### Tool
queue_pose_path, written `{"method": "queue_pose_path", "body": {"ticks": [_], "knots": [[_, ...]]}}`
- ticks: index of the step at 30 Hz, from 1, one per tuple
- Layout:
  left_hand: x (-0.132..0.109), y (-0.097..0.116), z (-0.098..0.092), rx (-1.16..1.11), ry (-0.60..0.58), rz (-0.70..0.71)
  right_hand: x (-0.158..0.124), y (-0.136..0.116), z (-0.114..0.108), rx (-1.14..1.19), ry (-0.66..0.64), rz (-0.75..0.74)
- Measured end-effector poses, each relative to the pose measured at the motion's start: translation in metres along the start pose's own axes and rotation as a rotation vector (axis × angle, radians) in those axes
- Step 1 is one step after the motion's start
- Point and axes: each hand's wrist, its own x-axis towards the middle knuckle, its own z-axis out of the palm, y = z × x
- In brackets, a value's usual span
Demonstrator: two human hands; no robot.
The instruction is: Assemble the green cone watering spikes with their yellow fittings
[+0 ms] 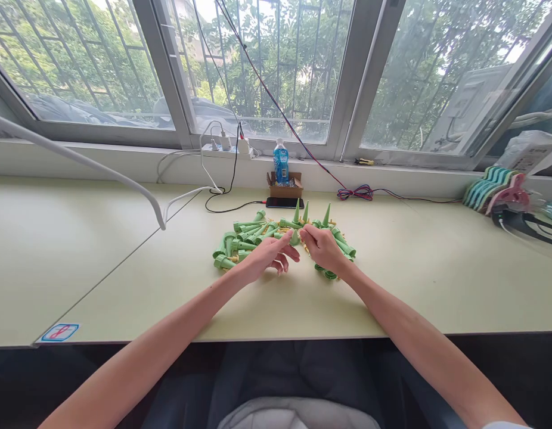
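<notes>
Over the front of a pile of green plastic cone-shaped spikes (247, 229), my left hand (271, 255) has its thumb stretched out and its fingers loosely apart. Just beyond that thumb is a small green cone (294, 238); whether they touch is unclear. My right hand (323, 245) is closed in a pinch to the right of this cone. What its fingertips hold, if anything, is too small to make out. More green spikes (345, 243) lie beside and behind the right hand, and several stand point up. Small yellow pieces (269, 229) are scattered among them.
Behind the pile lies a black phone (285, 203) on a cable, before a cardboard box (285, 189) with a blue bottle (281, 162). A power strip (226, 149), coiled wires (355, 192), a white cable arching at left (124, 173) and hangers (495, 189) at right surround the table.
</notes>
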Motion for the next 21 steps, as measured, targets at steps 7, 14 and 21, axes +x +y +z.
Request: {"method": "queue_pose_path", "body": {"ticks": [7,14,21], "knots": [[0.0011,-0.002,-0.0021,-0.025,-0.03,0.026,0.0002,0.001,0.0,0.009,-0.005,-0.002],[0.0011,-0.0016,-0.0015,-0.055,-0.035,0.065,0.0001,0.0007,-0.0001,0.014,-0.006,-0.006],[-0.0019,0.0014,0.0011,0.006,0.021,0.139,0.0,0.0004,-0.0002,0.006,-0.016,0.011]]}}
